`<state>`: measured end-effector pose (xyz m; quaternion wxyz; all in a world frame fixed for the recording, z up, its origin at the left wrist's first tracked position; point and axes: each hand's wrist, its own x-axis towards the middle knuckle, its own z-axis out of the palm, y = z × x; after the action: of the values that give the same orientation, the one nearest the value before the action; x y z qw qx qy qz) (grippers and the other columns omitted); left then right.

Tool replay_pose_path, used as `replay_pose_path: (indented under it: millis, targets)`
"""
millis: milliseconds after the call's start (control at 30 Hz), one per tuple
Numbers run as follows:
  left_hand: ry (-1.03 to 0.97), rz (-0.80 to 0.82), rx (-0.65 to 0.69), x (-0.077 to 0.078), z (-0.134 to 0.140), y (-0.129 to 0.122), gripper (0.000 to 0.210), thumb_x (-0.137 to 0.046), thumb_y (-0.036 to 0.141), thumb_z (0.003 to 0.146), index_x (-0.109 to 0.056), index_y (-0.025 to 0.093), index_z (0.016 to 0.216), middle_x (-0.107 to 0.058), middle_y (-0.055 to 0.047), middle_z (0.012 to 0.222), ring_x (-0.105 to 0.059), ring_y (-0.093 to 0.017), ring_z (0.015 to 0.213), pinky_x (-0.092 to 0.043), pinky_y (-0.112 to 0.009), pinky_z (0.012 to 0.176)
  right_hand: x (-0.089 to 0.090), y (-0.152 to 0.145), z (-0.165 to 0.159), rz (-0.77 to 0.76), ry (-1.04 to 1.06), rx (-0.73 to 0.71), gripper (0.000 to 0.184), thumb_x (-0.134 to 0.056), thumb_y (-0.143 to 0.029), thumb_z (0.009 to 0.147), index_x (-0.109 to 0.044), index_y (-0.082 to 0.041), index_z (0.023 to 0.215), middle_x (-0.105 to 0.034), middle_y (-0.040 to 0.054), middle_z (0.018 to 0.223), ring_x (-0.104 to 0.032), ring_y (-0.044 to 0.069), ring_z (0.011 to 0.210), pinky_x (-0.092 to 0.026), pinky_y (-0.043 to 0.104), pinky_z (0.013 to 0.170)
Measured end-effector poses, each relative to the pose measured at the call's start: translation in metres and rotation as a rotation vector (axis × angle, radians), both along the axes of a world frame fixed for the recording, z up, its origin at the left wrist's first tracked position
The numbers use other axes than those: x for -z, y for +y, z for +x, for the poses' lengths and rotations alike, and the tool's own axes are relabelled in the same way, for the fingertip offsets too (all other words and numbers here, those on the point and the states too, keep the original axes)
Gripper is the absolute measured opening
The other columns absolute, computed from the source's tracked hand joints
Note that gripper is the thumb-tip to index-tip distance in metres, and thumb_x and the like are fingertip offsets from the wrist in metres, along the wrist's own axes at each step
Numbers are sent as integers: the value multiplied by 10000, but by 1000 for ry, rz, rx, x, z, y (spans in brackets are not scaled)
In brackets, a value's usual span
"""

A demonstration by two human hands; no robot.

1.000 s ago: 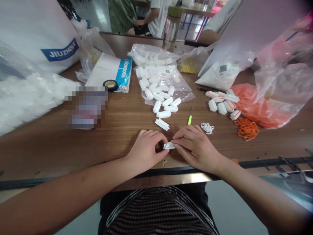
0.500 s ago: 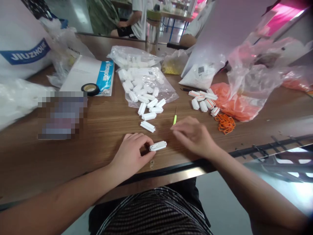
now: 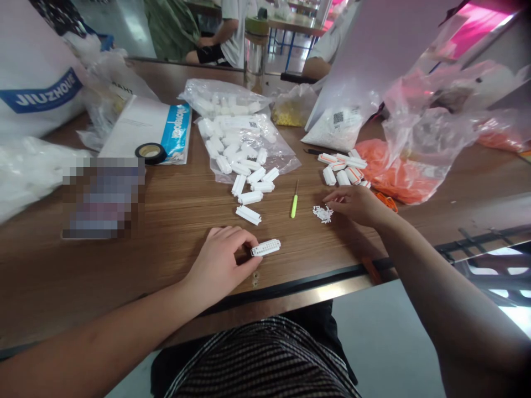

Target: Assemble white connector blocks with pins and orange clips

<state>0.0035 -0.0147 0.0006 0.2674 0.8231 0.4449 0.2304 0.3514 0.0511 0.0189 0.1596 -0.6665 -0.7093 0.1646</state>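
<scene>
My left hand point(image 3: 226, 257) pinches one end of a white plastic connector housing point(image 3: 266, 247) just above the table, its face with rows of small holes turned up. To the right, my right hand point(image 3: 352, 204) is over the edge of a small heap of tiny white pins point(image 3: 322, 213). Its fingers are stretched out and slightly apart, and nothing can be seen held in them. Between the hands lies a thin pick with a yellow-green handle point(image 3: 294, 207). Several loose white housings point(image 3: 250, 197) lie beyond my left hand.
A clear bag of white housings point(image 3: 236, 138) lies at the back. White housings with orange strips point(image 3: 342, 163) sit beside a bag of orange parts point(image 3: 415, 177). Orange frames point(image 3: 388, 202) are partly behind my right hand. Black tape point(image 3: 150, 153) rests on a notebook point(image 3: 178, 132).
My right hand has moved right and away from me, from near the pick to the heap of pins, uncovering both. My left hand still holds the housing in about the same place.
</scene>
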Motion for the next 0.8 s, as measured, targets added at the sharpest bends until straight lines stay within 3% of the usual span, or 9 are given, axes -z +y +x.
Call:
replay_pose_path:
  millis: [200, 667, 800]
  targets:
    - [-9, 1, 1, -1, 0, 1, 91, -680, 256, 824, -597, 236, 858, -654, 27, 838, -581, -188, 814, -358, -384, 816, -6, 0, 3, -29, -118, 93, 258, -641, -420, 765, -792, -211, 783, -705, 13, 631, -620, 183, 639, -421, 288, 581]
    - [-25, 4, 1, 0, 0, 0, 97, -687, 265, 815, -601, 234, 848, -663, 32, 851, -591, -185, 825, -357, -384, 823, -2, -8, -5, -10, -314, 169, 293, -623, -463, 768, -784, -218, 786, -726, 45, 694, -656, 229, 688, -421, 311, 605]
    - [-24, 1, -1, 0, 0, 0, 93, -678, 262, 812, -600, 233, 853, -664, 27, 846, -592, -190, 824, -360, -385, 819, -5, -6, -9, -15, -309, 196, 224, -648, -393, 742, -772, -206, 749, -709, 40, 666, -635, 218, 655, -410, 308, 586]
